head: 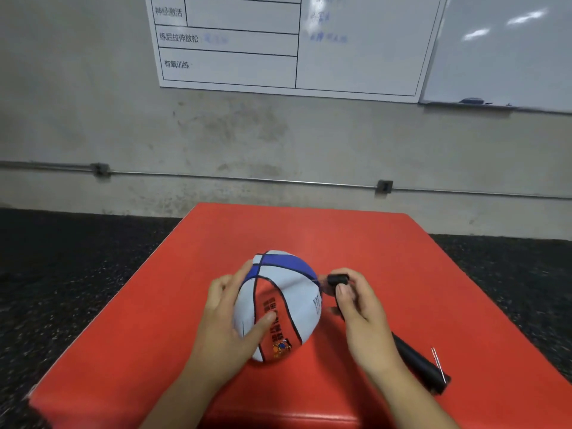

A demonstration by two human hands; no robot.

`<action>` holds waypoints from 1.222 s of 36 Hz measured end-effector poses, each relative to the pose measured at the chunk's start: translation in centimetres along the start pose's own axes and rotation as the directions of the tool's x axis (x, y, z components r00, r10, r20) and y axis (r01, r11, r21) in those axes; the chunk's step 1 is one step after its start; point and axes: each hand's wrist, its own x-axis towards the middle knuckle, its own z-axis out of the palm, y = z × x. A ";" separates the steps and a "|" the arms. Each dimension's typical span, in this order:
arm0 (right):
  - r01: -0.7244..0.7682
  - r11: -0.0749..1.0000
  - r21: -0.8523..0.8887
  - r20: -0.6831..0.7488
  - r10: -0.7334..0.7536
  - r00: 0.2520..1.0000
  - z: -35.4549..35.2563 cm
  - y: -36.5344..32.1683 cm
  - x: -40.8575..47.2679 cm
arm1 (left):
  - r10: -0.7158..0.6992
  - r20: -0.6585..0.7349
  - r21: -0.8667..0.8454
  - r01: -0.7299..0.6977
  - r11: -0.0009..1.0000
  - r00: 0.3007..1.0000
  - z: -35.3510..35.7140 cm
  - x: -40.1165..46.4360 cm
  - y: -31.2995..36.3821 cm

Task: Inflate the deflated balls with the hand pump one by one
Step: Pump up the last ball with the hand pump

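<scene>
Resting on the red mat (387, 258), the dented ball (278, 305) of white, blue and red panels sits between both hands. The left hand (226, 320) steadies its near side with thumb and fingers curled around it. The right hand (362, 317) pinches the black pump (414, 360) near its tip, which meets the ball's right side. Behind, a whiteboard (278, 44) hangs on the wall.

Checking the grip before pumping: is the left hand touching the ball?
Touching. The head view shows the left hand wrapped on the ball, thumb pressed on its red panel.
</scene>
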 end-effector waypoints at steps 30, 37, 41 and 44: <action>0.004 1.000 0.025 0.029 -0.005 1.000 1.1 -0.6 -0.2 | 0.243 -0.122 0.291 -0.199 0.936 0.962 1.4 1.5 1.6; 0.082 0.997 -0.015 -0.042 -0.083 0.996 0.4 -1.0 0.3 | 0.138 -0.158 0.068 -0.129 0.989 0.978 2.7 1.9 1.9; 0.067 0.997 -0.044 -0.028 -0.068 0.997 0.4 -1.0 0.0 | 0.138 -0.124 0.079 -0.129 0.989 0.983 2.5 1.7 1.6; 0.065 0.995 -0.070 0.017 -0.064 0.998 0.8 -1.3 -0.1 | 0.166 -0.164 0.173 -0.137 0.975 0.972 2.0 1.4 1.4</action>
